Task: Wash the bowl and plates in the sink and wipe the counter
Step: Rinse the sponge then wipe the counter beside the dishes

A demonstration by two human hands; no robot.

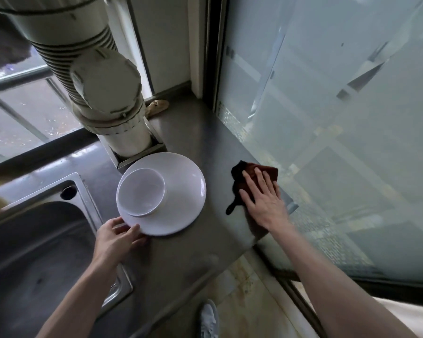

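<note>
A white bowl [142, 191] sits inside a stack of white plates [181, 203] on the grey counter [193, 252], just right of the steel sink [34, 252]. My left hand [115, 237] grips the near rim of the plates, thumb on top and fingers underneath. My right hand [261, 198] lies flat with straight fingers on a dark reddish-brown cloth [249, 176], pressing it to the counter beside the frosted glass wall. How many plates are in the stack is unclear.
A thick white drain pipe [103, 89] rises through the counter directly behind the plates. Frosted glass panels [340, 118] bound the counter on the right; a window with bars is at left. A crumpled beige rag [156, 107] lies in the far corner. My shoe [209, 320] shows on the floor below.
</note>
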